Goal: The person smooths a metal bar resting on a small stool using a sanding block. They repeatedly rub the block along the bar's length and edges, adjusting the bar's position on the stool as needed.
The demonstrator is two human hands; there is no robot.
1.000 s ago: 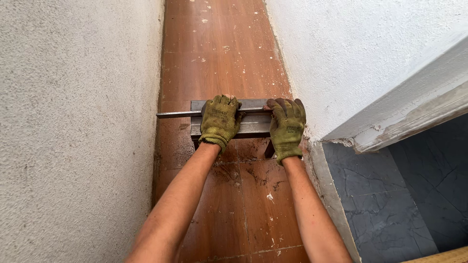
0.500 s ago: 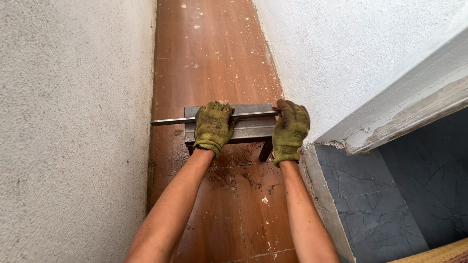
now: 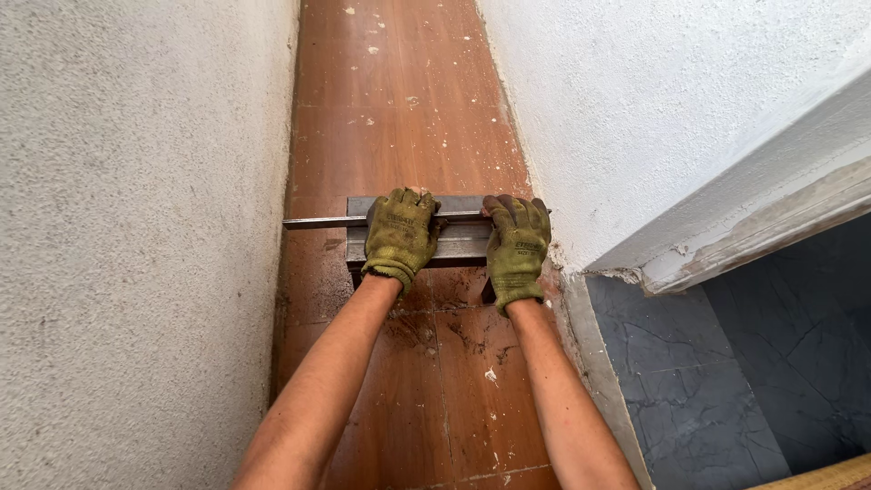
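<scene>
The floor (image 3: pixel 399 118) is a narrow strip of reddish-brown tile, speckled with white plaster flecks and smeared with dark grime just below the hands. A rough grey wall (image 3: pixel 136 227) rises close on the left hand's side, and a white textured wall (image 3: pixel 653 118) closes in on the right hand's side, so the passage is barely wider than the two forearms. Nearer the person than the right grip, the white wall ends at a chipped corner, and a dark grey tiled floor (image 3: pixel 726 390) opens beyond it.

A grey metal bar (image 3: pixel 458 245) lies flat across the floor, spanning most of its width. The left hand (image 3: pixel 401 234), in a yellow-green work glove, is clenched over the bar's left half; the right hand (image 3: pixel 517 240), gloved the same, is clenched over its right end, touching the white wall's foot. A thin metal rod (image 3: pixel 322 220) runs along the bar and sticks out past the left grip almost to the grey wall. Ahead of both grips the tiled strip runs on open; sideways there is hardly any slack.
</scene>
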